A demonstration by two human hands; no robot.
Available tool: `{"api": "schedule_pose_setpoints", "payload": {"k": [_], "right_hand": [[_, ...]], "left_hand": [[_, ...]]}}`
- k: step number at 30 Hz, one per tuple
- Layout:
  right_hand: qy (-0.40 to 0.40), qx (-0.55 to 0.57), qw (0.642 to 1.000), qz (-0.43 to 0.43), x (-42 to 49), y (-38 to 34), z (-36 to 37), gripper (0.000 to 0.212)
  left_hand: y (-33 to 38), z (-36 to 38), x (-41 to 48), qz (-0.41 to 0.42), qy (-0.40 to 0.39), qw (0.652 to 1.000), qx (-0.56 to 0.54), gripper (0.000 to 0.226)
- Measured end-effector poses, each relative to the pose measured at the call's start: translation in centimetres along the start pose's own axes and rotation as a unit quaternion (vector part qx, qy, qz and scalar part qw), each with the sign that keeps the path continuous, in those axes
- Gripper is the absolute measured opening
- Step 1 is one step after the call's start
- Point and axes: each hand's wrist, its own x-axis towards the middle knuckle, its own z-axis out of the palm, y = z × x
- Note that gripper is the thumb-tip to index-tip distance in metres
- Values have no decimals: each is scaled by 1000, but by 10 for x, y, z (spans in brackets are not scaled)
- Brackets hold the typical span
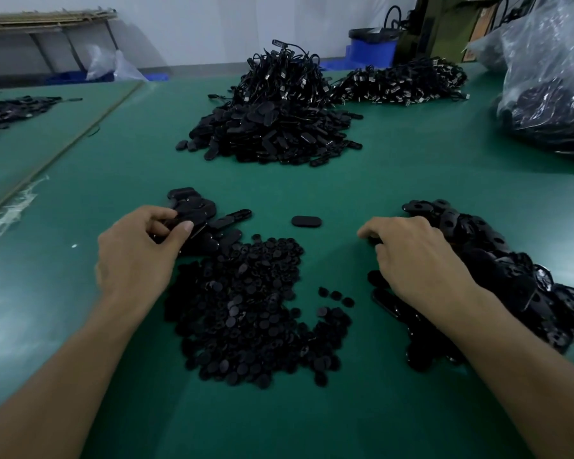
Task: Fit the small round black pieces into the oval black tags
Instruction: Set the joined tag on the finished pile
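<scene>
A heap of small round black pieces lies on the green table between my arms. My left hand sits at the heap's far left corner, and its thumb and fingers pinch an oval black tag from a small stack of tags. My right hand rests with curled fingers on the near edge of a long pile of oval tags with holes; what its fingertips hold is hidden. A single oval tag lies alone between the hands.
A big mound of tags topped with black cables stands at the table's middle back, more cables to its right. A clear plastic bag of parts sits at the far right. Another table adjoins on the left.
</scene>
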Motion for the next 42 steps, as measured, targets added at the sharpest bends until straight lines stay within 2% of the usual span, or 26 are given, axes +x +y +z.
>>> {"api": "schedule_pose_setpoints", "payload": {"k": [3, 6, 8, 10, 13, 16, 22, 29, 32, 37, 42], "right_hand": [[23, 60, 998, -7, 4, 2, 3, 39], [47, 157, 986, -31, 3, -1, 6, 31], [29, 252, 966, -42, 0, -6, 9, 27], [-6, 363, 931, -37, -1, -11, 13, 27], [-26, 476, 878, -35, -1, -16, 13, 31], [-50, 528, 847, -48, -2, -19, 10, 31], [-70, 533, 839, -84, -7, -30, 13, 31], [-35, 536, 837, -102, -9, -36, 17, 36], [-24, 544, 834, -93, -10, -37, 17, 35], [-13, 476, 876, -76, -10, -35, 19, 22], [-26, 520, 851, -65, -9, -35, 20, 22]], "left_hand": [[6, 0, -3, 46, 21, 999, -3, 17], [25, -1, -17, 152, 34, 988, -13, 2], [39, 1, -30, 221, 17, 975, -32, 2], [50, 4, -41, 264, -19, 962, -68, 4], [59, 7, -52, 265, -81, 954, -116, 13], [64, 9, -58, 244, -109, 952, -152, 17], [63, 10, -61, 209, -142, 949, -189, 17], [62, 13, -61, 159, -195, 937, -242, 16], [61, 13, -59, 143, -194, 934, -262, 17], [62, 13, -59, 134, -195, 932, -273, 17], [62, 14, -61, 122, -204, 931, -279, 12]]}}
